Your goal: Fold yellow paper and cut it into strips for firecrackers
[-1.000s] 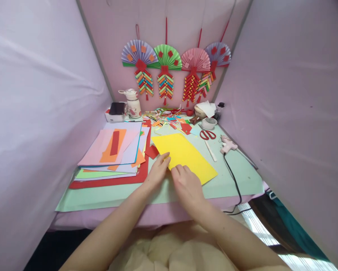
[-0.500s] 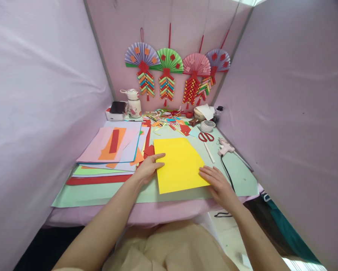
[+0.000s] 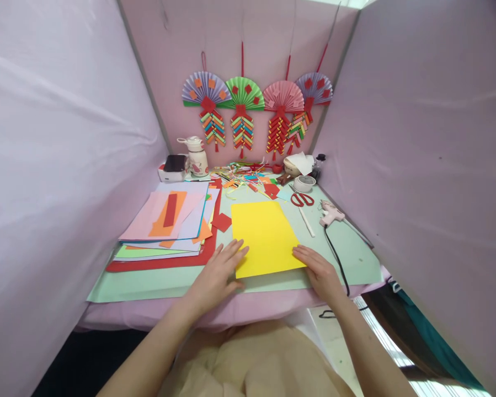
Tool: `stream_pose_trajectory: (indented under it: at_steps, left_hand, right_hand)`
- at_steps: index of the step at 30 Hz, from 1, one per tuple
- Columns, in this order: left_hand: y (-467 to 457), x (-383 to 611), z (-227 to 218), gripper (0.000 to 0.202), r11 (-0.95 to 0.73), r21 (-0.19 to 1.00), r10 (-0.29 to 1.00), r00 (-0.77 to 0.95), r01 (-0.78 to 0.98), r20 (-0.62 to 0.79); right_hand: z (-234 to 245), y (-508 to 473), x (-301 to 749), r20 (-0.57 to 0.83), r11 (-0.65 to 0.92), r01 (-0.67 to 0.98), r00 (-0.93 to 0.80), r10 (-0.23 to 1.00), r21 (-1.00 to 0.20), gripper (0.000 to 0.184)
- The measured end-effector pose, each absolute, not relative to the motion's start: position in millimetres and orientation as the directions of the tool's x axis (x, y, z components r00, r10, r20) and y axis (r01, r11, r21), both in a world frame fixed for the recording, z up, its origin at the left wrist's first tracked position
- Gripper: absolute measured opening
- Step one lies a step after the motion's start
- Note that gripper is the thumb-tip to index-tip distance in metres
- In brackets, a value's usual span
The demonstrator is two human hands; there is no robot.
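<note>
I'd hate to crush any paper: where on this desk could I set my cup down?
Bare green mat shows along the near edge, in front of the paper stack and left of the left hand, and in the near right corner beyond the glue gun cord. The back, with scraps and scissors, is crowded.

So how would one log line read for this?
left hand: open, flat, at near-left corner of rectangular yellow paper sheet | right hand: open, flat, at near-right corner | sheet: flat on pale green mat
</note>
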State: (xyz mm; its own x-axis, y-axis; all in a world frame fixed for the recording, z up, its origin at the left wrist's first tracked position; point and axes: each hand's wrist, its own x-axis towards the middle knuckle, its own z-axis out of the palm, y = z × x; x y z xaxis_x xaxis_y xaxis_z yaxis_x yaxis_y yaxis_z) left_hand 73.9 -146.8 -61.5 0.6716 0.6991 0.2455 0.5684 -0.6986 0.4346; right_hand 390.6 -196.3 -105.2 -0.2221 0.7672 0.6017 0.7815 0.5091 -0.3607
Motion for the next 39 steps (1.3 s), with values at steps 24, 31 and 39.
stream_pose_trajectory:
  at_steps: [24, 31, 39]
  left_hand:
    - [-131, 92, -65, 0.044, -0.234, 0.797, 0.958, 0.273, 0.556, 0.090]
    - [-115, 103, -56, 0.049, -0.090, 0.796, 0.994, 0.103, 0.599, 0.035]
    - [-91, 103, -51, 0.040, 0.065, 0.813, 0.972, 0.148, 0.579, -0.183]
  right_hand:
    - [-85, -177, 383, 0.186, 0.024, 0.476, 0.296, 0.937, -0.879, 0.030]
    - [-80, -165, 368, 0.150, -0.064, 0.445, 0.430, 0.890, -0.893, 0.041]
    - [-78, -154, 370, 0.119, -0.148, 0.545, 0.424, 0.898, -0.825, 0.043]
